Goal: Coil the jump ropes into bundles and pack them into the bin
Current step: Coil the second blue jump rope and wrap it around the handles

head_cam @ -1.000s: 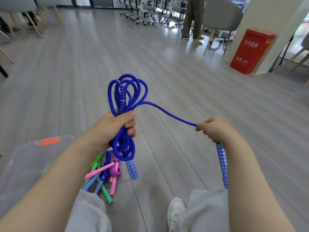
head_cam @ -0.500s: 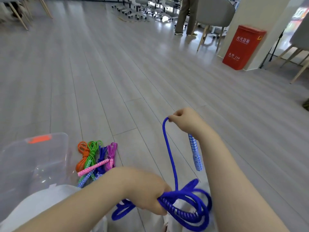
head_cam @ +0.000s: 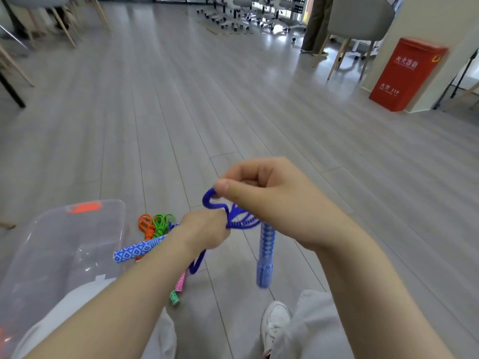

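I hold a blue jump rope (head_cam: 239, 220) in front of me, above the floor. My left hand (head_cam: 204, 233) grips its coiled loops. My right hand (head_cam: 261, 193) pinches a bend of the cord just above them. One blue patterned handle (head_cam: 265, 257) hangs down under my right hand; the other (head_cam: 138, 249) sticks out to the left of my left wrist. A clear plastic bin (head_cam: 77, 229) with an orange latch stands on the floor at the lower left. Beside it lie bundled ropes, orange (head_cam: 145, 225) and green (head_cam: 162, 224), with pink and green handle ends (head_cam: 178, 288).
Grey wood floor stretches ahead. A red box (head_cam: 404, 73) stands against a pillar at the right. A grey chair (head_cam: 360, 24) and a standing person's legs (head_cam: 315, 27) are far back. My white shoe (head_cam: 276, 320) and grey trousers fill the bottom edge.
My hands have come together and risen from low down. The right hand moved left, drawing the long free cord into a short bend over the coils. The right handle now hangs straight down.
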